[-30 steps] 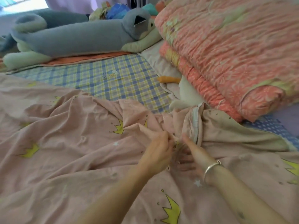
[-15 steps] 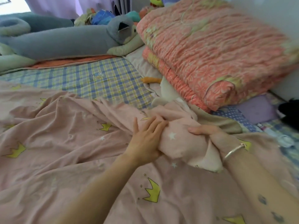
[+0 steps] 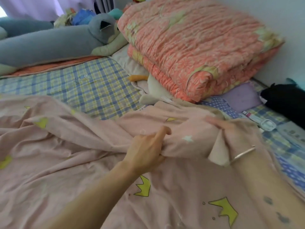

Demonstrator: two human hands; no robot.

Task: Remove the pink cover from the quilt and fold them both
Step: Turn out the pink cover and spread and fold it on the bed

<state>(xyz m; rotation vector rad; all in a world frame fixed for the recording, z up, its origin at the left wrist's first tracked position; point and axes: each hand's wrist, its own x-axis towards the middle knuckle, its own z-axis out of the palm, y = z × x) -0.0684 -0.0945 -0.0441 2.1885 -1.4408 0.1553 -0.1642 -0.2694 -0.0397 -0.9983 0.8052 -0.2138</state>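
The pink cover (image 3: 69,159) with yellow crowns and white stars lies rumpled across the near bed. My left hand (image 3: 146,147) grips a bunched fold of it near the middle. My right hand (image 3: 226,128), with a silver bangle on the wrist, is pushed into the cover's opening and grips the cloth, partly hidden by it. A pale inner layer (image 3: 217,152) shows at the opening below the right hand; I cannot tell whether it is the quilt.
A folded orange floral quilt (image 3: 189,43) is stacked at the back right against the wall. A long grey plush toy (image 3: 49,45) lies at the back left. A plaid sheet (image 3: 85,86) covers the mattress. A black object (image 3: 287,101) and a small white item (image 3: 267,124) lie at right.
Both hands moved right from the cover's opening. The left went from resting on the bunch to gripping it; the right pushed further into the cover. The view shifted right.
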